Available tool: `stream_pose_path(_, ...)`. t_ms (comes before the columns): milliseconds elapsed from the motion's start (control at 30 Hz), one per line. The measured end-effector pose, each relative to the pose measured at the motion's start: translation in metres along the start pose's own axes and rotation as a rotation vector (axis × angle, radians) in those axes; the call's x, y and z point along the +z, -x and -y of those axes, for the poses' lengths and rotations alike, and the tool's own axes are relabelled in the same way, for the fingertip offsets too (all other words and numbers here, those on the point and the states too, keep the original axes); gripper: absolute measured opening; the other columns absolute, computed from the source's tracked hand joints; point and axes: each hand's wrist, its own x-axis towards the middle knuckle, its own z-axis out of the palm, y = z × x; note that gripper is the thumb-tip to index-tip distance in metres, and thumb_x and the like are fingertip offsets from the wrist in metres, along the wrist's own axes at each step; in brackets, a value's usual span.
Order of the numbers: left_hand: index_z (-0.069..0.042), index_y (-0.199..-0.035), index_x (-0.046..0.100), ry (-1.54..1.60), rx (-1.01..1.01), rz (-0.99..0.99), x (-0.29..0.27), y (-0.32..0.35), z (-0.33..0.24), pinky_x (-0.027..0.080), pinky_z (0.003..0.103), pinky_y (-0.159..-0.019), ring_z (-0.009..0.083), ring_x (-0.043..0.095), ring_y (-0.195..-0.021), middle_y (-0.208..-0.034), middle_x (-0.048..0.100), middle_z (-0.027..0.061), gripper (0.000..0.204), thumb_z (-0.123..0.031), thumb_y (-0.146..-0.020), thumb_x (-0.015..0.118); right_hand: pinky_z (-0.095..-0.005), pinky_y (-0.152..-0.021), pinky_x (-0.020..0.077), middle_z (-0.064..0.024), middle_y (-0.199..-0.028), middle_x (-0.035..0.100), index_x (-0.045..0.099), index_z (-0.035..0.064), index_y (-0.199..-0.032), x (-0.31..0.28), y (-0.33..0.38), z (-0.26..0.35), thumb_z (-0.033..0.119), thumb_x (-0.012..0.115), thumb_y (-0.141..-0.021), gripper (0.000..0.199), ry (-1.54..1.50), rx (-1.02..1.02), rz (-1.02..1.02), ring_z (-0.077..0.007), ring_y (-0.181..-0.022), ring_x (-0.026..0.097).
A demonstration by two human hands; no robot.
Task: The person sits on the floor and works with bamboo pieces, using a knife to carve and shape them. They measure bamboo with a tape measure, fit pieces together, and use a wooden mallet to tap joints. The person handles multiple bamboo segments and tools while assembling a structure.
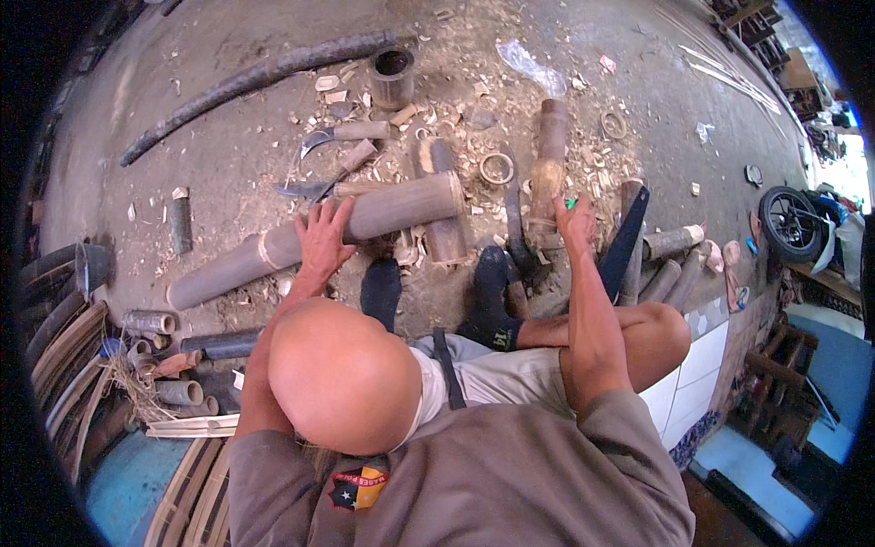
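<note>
Mid-floor (228, 173), I judge short tubes (181, 224) cut, pole (260, 80) pending; left hand (322, 242) open on long tube (401, 207), right hand (578, 223) pinching green object (571, 203).

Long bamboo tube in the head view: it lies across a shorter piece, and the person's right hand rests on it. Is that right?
Not quite: the hand is wrong. The head view shows the left hand resting on the long bamboo tube. The tube does lie across a shorter piece.
</note>
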Motion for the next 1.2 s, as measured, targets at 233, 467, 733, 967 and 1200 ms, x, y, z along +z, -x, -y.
stream_pose_path(233,-0.027,-0.158,0.040,0.019,0.020,-0.012,0.003,-0.001,0.002,0.032,0.069,-0.114,0.0341,0.045,-0.139,-0.148,0.050,0.0096,0.113,-0.026,-0.060,0.096,-0.0580,-0.103,0.0471,-0.0309,-0.130,0.062,0.060,0.0027,-0.134,0.017,-0.008,-0.028,0.054,0.074,-0.087,0.071,0.086,0.038,-0.015,-0.0518,-0.121,0.058)
stream_pose_path(467,-0.025,-0.155,0.043,0.015,-0.009,0.000,0.004,0.005,0.006,0.033,0.065,-0.114,0.0349,0.046,-0.139,-0.147,0.051,0.0094,0.109,-0.023,-0.060,0.095,-0.0499,-0.111,0.0447,-0.0314,-0.136,0.062,0.059,-0.0003,-0.143,-0.079,-0.001,0.052,0.049,0.073,-0.091,0.073,-0.341,-0.298,0.084,-0.0453,-0.130,0.057)
stream_pose_path(733,-0.021,-0.158,0.041,-0.009,0.039,-0.006,0.010,0.000,-0.005,0.031,0.064,-0.115,0.0374,0.044,-0.140,-0.151,0.049,0.0105,0.109,-0.024,-0.062,0.094,-0.0353,-0.102,0.0533,-0.0162,-0.132,0.068,0.060,0.0014,-0.143,-0.291,0.097,0.004,0.021,0.069,-0.102,0.047,-0.786,-0.445,-0.458,-0.0215,-0.119,0.065)
stream_pose_path(967,-0.024,-0.166,0.025,-0.027,0.018,-0.076,0.004,0.025,-0.018,0.022,0.065,-0.122,0.0480,0.027,-0.152,-0.167,0.025,0.0202,0.111,-0.043,-0.076,0.087,-0.0428,-0.102,0.0497,-0.0192,-0.129,0.071,0.063,-0.0025,-0.137,-0.225,0.125,-0.154,0.026,0.059,-0.106,0.043,-0.505,-0.071,-0.336,-0.0314,-0.114,0.067)
stream_pose_path(1200,-0.024,-0.165,0.025,0.206,-0.161,-0.044,0.014,0.128,-0.020,0.024,0.065,-0.121,0.0498,0.023,-0.153,-0.167,0.024,0.0220,0.100,-0.051,-0.085,0.077,-0.0428,-0.093,0.0521,-0.0220,-0.116,0.073,0.065,-0.0045,-0.128,-0.019,0.180,-0.169,0.028,0.056,-0.105,0.041,-0.351,-0.131,0.420,-0.0317,-0.105,0.069)
